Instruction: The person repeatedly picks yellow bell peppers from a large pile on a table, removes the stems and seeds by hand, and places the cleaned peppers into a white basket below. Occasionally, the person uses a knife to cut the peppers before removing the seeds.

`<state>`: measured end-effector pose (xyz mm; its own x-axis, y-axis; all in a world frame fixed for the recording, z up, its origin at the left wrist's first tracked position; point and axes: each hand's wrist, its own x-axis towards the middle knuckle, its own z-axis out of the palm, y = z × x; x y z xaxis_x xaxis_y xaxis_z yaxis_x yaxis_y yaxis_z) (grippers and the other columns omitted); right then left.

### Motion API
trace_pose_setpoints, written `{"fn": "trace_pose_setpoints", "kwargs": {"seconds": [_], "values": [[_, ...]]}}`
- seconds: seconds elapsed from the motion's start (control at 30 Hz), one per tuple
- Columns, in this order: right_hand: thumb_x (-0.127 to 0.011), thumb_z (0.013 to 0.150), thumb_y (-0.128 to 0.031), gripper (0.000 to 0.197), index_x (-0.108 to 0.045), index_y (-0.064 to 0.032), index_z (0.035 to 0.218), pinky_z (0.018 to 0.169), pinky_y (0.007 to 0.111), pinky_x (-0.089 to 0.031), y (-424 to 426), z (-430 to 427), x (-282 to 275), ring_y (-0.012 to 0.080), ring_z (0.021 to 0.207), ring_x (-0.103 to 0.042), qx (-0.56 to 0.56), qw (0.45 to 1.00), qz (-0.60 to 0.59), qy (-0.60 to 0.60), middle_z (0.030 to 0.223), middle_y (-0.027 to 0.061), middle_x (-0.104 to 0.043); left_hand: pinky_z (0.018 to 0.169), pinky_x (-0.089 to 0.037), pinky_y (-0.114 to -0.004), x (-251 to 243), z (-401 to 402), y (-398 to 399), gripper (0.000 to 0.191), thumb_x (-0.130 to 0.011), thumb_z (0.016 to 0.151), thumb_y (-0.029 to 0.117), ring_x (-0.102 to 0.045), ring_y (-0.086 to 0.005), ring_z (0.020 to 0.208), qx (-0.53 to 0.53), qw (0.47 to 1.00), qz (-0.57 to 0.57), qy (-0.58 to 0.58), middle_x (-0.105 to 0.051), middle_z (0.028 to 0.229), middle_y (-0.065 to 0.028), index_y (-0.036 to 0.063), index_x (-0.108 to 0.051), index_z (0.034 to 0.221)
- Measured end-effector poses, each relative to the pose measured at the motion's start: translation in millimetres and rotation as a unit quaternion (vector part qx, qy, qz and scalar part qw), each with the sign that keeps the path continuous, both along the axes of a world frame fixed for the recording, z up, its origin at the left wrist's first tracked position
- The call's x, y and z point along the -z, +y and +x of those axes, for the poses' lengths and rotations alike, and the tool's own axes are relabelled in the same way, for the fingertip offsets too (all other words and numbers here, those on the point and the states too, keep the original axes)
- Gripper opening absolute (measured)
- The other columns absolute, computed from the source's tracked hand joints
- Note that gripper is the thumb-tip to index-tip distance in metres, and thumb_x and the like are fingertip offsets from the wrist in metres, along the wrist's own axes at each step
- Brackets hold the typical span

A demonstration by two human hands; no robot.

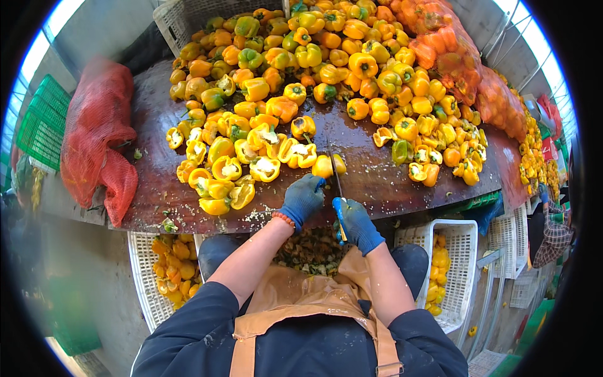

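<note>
My right hand (pixel 359 225), in a blue coated work glove, grips the handle of a knife (pixel 335 172). Its long narrow blade points away from me and lies across a yellow bell pepper (pixel 321 167) on the wet table (pixel 377 195). Fingers curled, my gloved left hand (pixel 304 198) holds the near side of that pepper, left of the blade. Just beyond it sits a whole pepper with a dark blemish (pixel 303 127). Several cut pepper halves (pixel 264 168) lie to the left, some showing pale cores.
A large heap of yellow and orange peppers (pixel 330 33) covers the back. More cut pieces (pixel 464 160) lie at right, near filled mesh sacks (pixel 450 56). A red mesh sack (pixel 96 136) rests left. White crates (pixel 141 278) (pixel 466 278) flank my knees. Another person (pixel 556 231) is far right.
</note>
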<state>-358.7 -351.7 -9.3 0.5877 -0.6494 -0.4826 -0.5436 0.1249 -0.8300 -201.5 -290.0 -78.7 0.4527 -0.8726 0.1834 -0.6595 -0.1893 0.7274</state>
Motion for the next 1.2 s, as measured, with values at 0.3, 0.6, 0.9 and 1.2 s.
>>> {"fn": "trace_pose_setpoints", "kwargs": {"seconds": [0.3, 0.6, 0.9, 1.2], "values": [[-0.057, 0.098, -0.04, 0.031, -0.061, -0.0093, 0.096, 0.035, 0.032, -0.046, -20, -45, 0, 0.0196, 0.041, -0.054, 0.201, 0.955, 0.101, -0.195, 0.061, 0.0094, -0.06, 0.099, -0.042, -0.053, -12, -12, 7, 0.04, -0.064, 0.079, 0.015, -0.056, -0.0346, 0.116, -0.024, 0.954, -0.155, -0.255, -0.059, 0.125, -0.0099, 0.0172, -0.063, 0.118], [-0.056, 0.099, -0.037, 0.03, -0.059, -0.0071, 0.094, 0.047, 0.038, -0.047, 25, 11, 55, 0.0184, 0.054, -0.058, 0.013, 0.997, -0.047, -0.053, 0.068, 0.0081, -0.06, 0.115, -0.01, -0.07, 17, 11, 29, 0.057, -0.063, 0.081, 0.043, -0.028, -0.0371, 0.145, 0.026, 0.933, -0.041, -0.358, -0.035, 0.156, 0.0027, 0.0314, -0.056, 0.136], [-0.051, 0.101, -0.035, 0.032, -0.059, -0.0045, 0.106, 0.047, 0.034, -0.051, 34, 83, 37, 0.0187, 0.052, -0.06, -0.056, 0.988, 0.072, -0.123, 0.068, 0.0103, -0.062, 0.118, -0.009, -0.062, 4, 68, 61, 0.037, -0.068, 0.078, 0.037, -0.023, -0.0388, 0.147, -0.108, 0.948, 0.013, -0.297, -0.034, 0.157, -0.0048, 0.0282, -0.068, 0.114], [-0.059, 0.095, -0.047, 0.041, -0.059, -0.0065, 0.102, 0.039, 0.033, -0.05, -29, 36, 10, 0.0206, 0.044, -0.057, 0.101, 0.976, 0.104, -0.164, 0.066, 0.0106, -0.061, 0.098, -0.044, -0.05, -54, 68, -20, 0.053, -0.065, 0.082, 0.021, -0.057, -0.0392, 0.113, -0.152, 0.963, -0.01, -0.221, -0.054, 0.132, -0.0189, 0.0113, -0.053, 0.132]]}}
